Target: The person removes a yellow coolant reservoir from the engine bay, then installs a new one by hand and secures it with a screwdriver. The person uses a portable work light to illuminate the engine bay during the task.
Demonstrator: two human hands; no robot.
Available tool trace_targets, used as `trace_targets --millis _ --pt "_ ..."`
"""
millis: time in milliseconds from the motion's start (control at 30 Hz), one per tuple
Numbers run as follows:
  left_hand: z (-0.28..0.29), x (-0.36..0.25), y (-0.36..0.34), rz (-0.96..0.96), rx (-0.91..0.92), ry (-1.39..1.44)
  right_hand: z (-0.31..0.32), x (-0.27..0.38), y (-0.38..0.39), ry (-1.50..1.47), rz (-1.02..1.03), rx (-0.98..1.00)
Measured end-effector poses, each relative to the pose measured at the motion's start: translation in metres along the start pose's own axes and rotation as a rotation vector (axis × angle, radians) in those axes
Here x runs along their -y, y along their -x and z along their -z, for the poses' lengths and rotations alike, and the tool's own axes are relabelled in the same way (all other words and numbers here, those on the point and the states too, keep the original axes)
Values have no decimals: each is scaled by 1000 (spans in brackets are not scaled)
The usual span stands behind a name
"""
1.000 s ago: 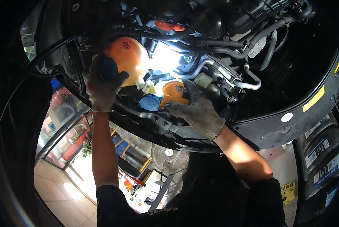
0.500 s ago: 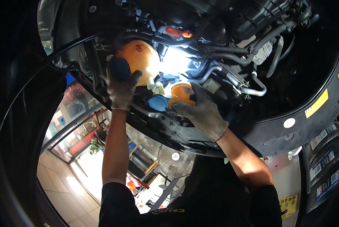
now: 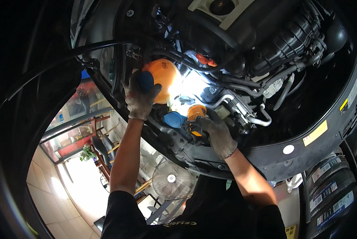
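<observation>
My gloved left hand (image 3: 140, 95) is wrapped round a dark blue, round-ended part (image 3: 146, 81) on the near side of a large rounded orange container (image 3: 163, 73). My right hand (image 3: 215, 133), also in a grey glove, closes on a small orange cup-like piece (image 3: 197, 110) with its fingers bent round the near side. Just left of that piece sits a blue round cap (image 3: 174, 119), close to the front edge of the engine bay. Glare washes out the spot between the container and the orange piece.
Black hoses and metal pipes (image 3: 262, 120) run right of my hands, with a red-orange part (image 3: 205, 59) behind them. The curved black front panel (image 3: 278, 155) borders the bay. Below stand a fan (image 3: 172, 179) and stacked tyres (image 3: 333, 187).
The whole view has shifted, so both hands sit lower in it. My right fingers have curled further round the orange piece, which has turned. My left hand keeps its grip by the container.
</observation>
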State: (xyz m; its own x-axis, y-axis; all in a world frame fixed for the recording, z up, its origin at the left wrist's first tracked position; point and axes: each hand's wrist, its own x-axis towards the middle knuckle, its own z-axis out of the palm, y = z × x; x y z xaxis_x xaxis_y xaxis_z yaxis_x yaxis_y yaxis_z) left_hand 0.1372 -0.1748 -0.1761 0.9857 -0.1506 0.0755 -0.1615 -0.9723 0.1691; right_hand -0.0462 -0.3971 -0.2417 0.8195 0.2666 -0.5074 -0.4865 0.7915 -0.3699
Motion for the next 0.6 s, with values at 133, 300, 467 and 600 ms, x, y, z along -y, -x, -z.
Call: trace_targets --millis 133,300,467,600 --pt "-4 7 4 -41 -27 20 0 -4 0 13 22 -1" --pt "-12 9 3 -70 -95 94 -4 -1 2 -69 37 84" --pt "8 -4 18 70 51 26 -44 11 1 418 218 83" --pt "41 -23 85 -15 -121 1123 -89 12 -11 621 535 -19"
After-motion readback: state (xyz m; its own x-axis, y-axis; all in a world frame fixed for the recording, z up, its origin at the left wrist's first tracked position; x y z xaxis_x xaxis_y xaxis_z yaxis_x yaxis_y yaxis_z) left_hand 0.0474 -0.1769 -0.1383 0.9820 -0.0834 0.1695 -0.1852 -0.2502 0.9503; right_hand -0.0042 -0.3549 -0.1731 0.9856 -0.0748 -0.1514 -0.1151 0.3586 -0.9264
